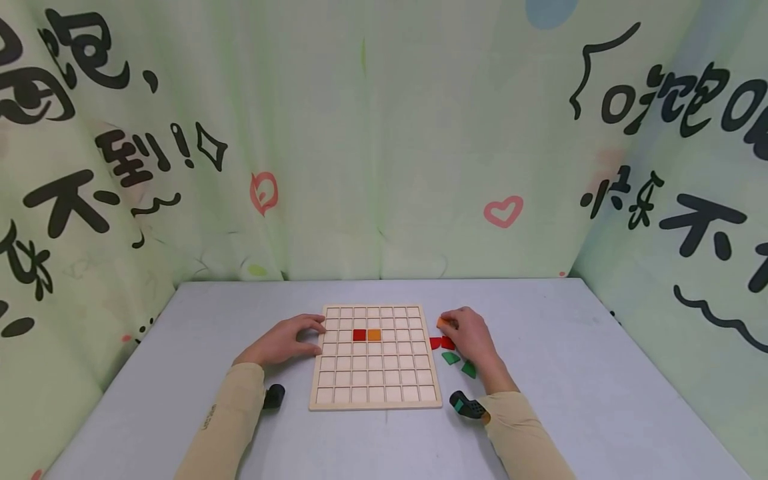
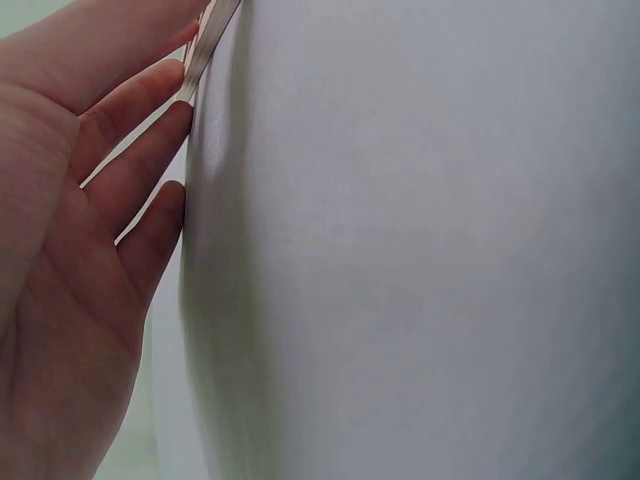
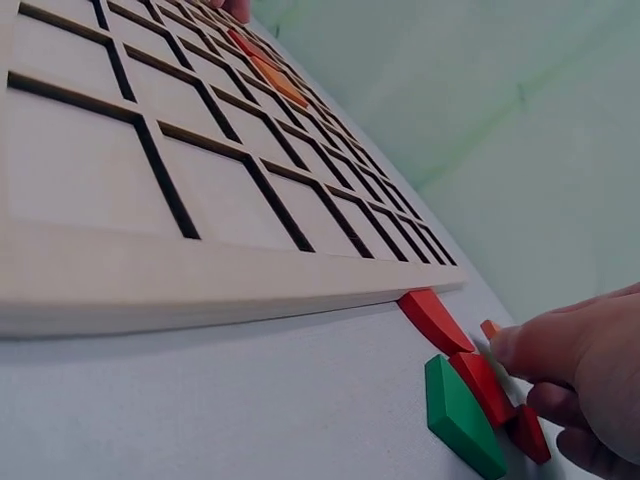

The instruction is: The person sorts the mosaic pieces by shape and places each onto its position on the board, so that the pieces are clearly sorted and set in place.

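A pale wooden grid board (image 1: 376, 378) is laid flat on the white table (image 1: 384, 447), between the two hands. Its surface is divided by raised strips into seven columns and seven rows of square cells, framed by a plain, light rim. Two cells are filled, side by side in the third row from the far edge: one by a flat red square (image 1: 359, 335), one by a flat orange square (image 1: 375, 335) just to its right.

An orange piece (image 1: 443, 322) is pinched between the thumb and fingers of the right hand (image 1: 474, 339), near the board's right edge; its full outline is hidden by the fingers. Beside it, glossy red pieces (image 3: 435, 320) are seen on the table: two are told apart from the head, three red shapes from the right wrist, one of them touching the board's rim. Two green pieces (image 1: 451, 358) with curved edges are placed nearer the person, one of them close to the right wrist.

The board's left edge is touched by the left hand (image 1: 282, 341), whose fingers are extended and spread, the thumb set apart from them. Two beige sleeves (image 1: 223, 420) are seen, and one black device (image 1: 274, 397) is worn at each wrist. Behind the table, a pale green curtain (image 1: 384, 147) is marked with black characters and two pink outlines.
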`<state>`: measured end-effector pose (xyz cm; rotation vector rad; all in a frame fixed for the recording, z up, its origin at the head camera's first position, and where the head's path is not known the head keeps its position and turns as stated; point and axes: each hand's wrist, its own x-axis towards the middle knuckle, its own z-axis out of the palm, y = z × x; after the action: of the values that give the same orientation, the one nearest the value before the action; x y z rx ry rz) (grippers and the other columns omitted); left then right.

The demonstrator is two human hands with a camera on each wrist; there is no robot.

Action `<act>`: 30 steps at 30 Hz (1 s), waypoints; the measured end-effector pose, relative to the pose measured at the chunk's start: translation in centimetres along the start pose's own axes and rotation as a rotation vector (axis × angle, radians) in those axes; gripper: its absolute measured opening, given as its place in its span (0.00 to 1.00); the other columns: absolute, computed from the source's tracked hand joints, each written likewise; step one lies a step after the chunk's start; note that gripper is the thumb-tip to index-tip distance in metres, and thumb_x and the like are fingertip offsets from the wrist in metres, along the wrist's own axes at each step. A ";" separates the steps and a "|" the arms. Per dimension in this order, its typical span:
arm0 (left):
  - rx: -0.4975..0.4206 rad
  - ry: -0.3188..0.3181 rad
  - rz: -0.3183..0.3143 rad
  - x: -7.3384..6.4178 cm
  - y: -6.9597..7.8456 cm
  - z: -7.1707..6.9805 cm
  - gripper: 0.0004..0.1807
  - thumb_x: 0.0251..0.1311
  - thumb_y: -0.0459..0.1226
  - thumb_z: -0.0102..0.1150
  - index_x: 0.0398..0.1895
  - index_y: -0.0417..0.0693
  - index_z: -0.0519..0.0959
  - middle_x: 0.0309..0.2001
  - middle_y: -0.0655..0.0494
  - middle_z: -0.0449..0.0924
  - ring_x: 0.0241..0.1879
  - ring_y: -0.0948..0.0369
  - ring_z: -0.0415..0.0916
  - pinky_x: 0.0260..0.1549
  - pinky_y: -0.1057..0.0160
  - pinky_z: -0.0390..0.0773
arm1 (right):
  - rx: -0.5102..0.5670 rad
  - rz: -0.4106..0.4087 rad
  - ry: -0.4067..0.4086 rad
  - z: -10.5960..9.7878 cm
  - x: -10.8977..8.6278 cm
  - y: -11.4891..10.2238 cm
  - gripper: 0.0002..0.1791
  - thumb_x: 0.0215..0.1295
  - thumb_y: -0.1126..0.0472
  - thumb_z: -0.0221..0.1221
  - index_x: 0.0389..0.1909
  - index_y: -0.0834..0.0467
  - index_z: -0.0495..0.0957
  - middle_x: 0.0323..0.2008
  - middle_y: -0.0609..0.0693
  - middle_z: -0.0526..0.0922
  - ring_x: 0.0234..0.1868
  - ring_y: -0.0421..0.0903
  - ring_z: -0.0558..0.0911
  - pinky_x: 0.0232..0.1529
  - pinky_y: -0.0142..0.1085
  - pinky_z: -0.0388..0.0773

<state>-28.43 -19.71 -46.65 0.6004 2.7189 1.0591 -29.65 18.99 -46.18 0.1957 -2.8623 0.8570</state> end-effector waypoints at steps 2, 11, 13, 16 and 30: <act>-0.004 0.001 -0.001 0.0 0.1 0.0 0.19 0.55 0.42 0.71 0.50 0.51 0.80 0.67 0.53 0.68 0.70 0.49 0.59 0.67 0.48 0.62 | 0.010 -0.009 0.010 0.0 0.0 -0.2 0.16 0.65 0.63 0.64 0.51 0.66 0.81 0.46 0.61 0.79 0.46 0.56 0.78 0.48 0.48 0.80; -0.015 -0.002 -0.007 -0.3 0.6 -0.2 0.18 0.55 0.41 0.71 0.50 0.50 0.80 0.68 0.52 0.68 0.70 0.49 0.59 0.68 0.48 0.61 | 0.047 -0.029 0.046 0.1 0.1 -0.9 0.17 0.66 0.61 0.63 0.53 0.64 0.81 0.50 0.61 0.77 0.48 0.55 0.79 0.47 0.45 0.82; -0.019 -0.001 -0.010 -0.3 0.6 -0.2 0.18 0.55 0.40 0.71 0.50 0.50 0.80 0.67 0.52 0.68 0.70 0.49 0.59 0.68 0.48 0.61 | 0.058 -0.032 0.042 0.2 0.1 -1.0 0.17 0.66 0.61 0.63 0.53 0.64 0.81 0.50 0.61 0.77 0.48 0.55 0.79 0.47 0.45 0.82; -0.016 0.000 -0.011 -0.3 0.7 -0.2 0.19 0.55 0.41 0.71 0.50 0.50 0.80 0.67 0.52 0.69 0.70 0.48 0.59 0.68 0.48 0.62 | 0.070 -0.040 0.037 0.2 0.1 -1.2 0.17 0.67 0.61 0.62 0.54 0.63 0.81 0.51 0.60 0.77 0.47 0.54 0.79 0.46 0.44 0.82; -0.015 0.005 -0.007 -0.4 0.9 -0.2 0.19 0.55 0.40 0.71 0.50 0.48 0.80 0.67 0.51 0.69 0.70 0.48 0.59 0.68 0.48 0.61 | 0.114 -0.094 -0.004 0.7 -0.1 -2.5 0.15 0.65 0.63 0.63 0.51 0.63 0.82 0.49 0.58 0.78 0.45 0.52 0.81 0.43 0.41 0.82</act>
<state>-27.80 -19.41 -45.83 0.5865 2.7126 1.0805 -29.21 16.60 -45.43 0.3425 -2.7843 1.0017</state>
